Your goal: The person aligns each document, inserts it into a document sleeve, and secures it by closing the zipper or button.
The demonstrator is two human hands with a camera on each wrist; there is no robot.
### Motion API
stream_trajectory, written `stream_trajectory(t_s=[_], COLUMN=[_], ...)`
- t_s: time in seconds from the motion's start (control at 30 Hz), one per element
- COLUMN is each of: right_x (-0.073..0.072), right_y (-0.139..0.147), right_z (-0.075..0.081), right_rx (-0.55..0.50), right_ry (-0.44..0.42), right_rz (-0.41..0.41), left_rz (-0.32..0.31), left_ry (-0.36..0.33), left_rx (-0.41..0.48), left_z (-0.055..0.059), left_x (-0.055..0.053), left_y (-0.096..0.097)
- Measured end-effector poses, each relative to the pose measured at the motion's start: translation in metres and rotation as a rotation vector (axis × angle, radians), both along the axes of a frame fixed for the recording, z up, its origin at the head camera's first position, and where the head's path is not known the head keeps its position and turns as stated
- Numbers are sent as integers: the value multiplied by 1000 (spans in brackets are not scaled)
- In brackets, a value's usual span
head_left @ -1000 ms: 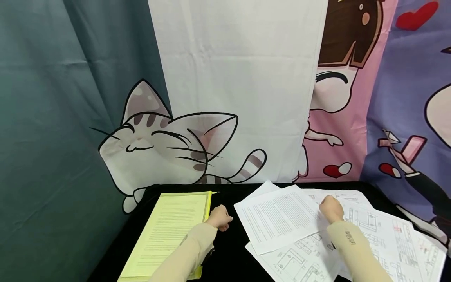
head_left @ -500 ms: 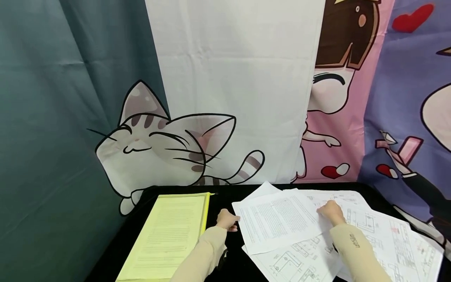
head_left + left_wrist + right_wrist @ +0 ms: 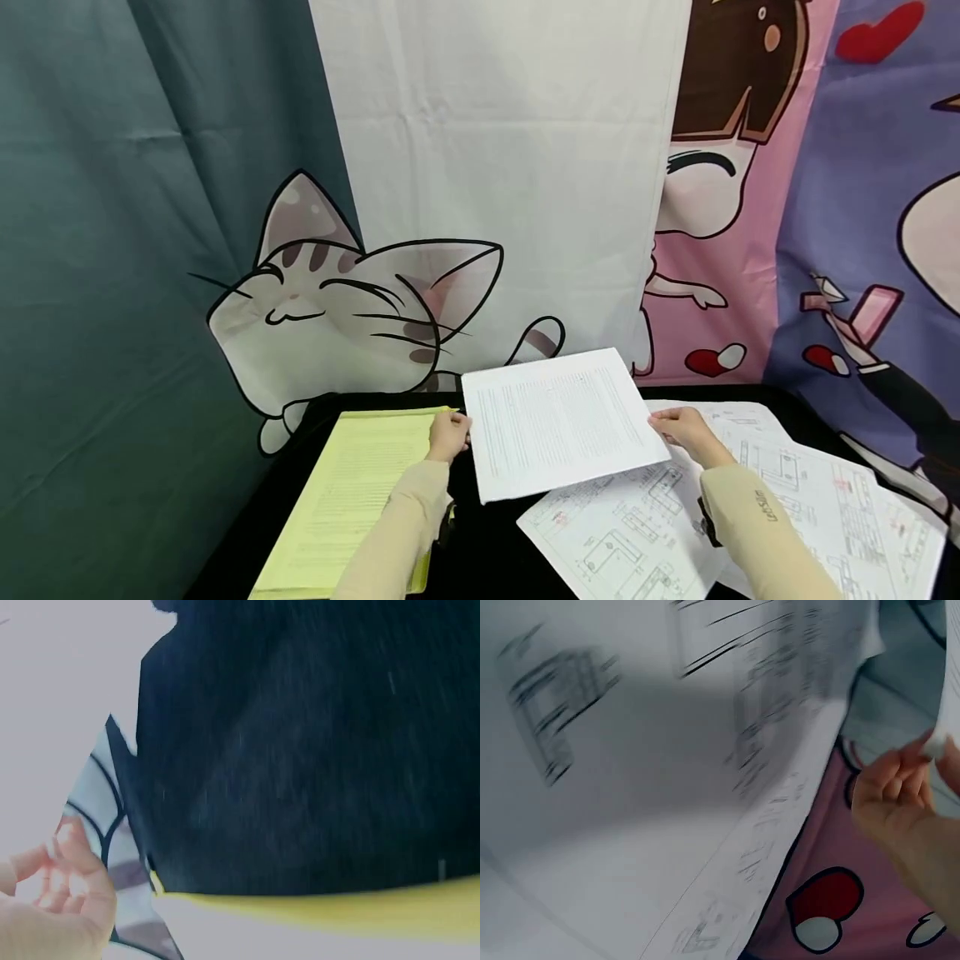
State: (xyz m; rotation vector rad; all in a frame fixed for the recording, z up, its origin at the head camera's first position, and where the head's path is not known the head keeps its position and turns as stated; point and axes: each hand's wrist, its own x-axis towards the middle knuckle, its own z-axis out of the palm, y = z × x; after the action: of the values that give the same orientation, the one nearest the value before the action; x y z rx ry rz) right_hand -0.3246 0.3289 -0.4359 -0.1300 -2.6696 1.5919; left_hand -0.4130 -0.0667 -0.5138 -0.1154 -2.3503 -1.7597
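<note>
A white sheet of printed paper [image 3: 562,427] is raised off the black table and tilted up toward the head camera. Its left edge is pinched by my left hand [image 3: 450,435], beside the yellow folder. My right hand [image 3: 688,433] pinches the opposite edge between thumb and fingers, over the drawings. Close up in the left wrist view, the fingers of my left hand [image 3: 71,900] are curled at the blurred sheet [image 3: 45,727]. In the right wrist view, my right hand [image 3: 900,802] grips a corner of the sheet [image 3: 952,690].
Left lies a yellow folder [image 3: 360,492] with a printed page showing through. Several technical drawings [image 3: 622,542] overlap at the right, spreading to the table's right side [image 3: 847,517]. The black tabletop [image 3: 487,558] shows between. A cartoon-printed curtain [image 3: 487,125] hangs behind.
The sheet of printed paper has come up off the drawings and shifted left. My left hand first reached right to its edge, then moved back left with it. My right hand rose slightly.
</note>
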Motion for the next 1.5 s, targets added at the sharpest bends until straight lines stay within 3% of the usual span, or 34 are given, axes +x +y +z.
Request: stream_trajectory(t_s=[0.03, 0.07, 0.13, 0.2, 0.23, 0.3, 0.5, 0.7, 0.9, 1.07, 1.37, 1.5], right_x=[0, 0, 1, 5, 8, 12, 22, 29, 36, 43, 52, 58], right_y=[-2, -6, -12, -21, -25, -33, -47, -53, -59, -70, -108, -126], right_z=[3, 6, 12, 17, 19, 22, 28, 32, 32, 32, 32, 32], right_rx=[-17, -14, 34, 82, 99, 121, 72, 27, 41, -105, -300, -369], right_ry=[-7, 1, 48, 100, 121, 165, 210, 257, 281, 270, 220, 215], right_rz=[38, 76, 140, 149, 138, 126, 61, 48, -47, -135, -210, -216], left_rz=[0, 29, 39, 48, 75, 79, 32, 13, -9, -30, -61, -63], left_ry=[38, 30, 99, 145, 99, 116, 51, -14, -40, -94, -167, -176], left_rx=[11, -2, 16, 30, 16, 0, 17, 117, 189, 303, 488, 633], left_z=[2, 16, 34, 54, 71, 84, 109, 116, 119, 118, 119, 122], left_x=[-2, 4, 14, 26, 38, 45, 60, 71, 82, 96, 113, 116], left_y=[-5, -7, -13, -19, -20, -27, -37, -39, -40, -39, -8, 11])
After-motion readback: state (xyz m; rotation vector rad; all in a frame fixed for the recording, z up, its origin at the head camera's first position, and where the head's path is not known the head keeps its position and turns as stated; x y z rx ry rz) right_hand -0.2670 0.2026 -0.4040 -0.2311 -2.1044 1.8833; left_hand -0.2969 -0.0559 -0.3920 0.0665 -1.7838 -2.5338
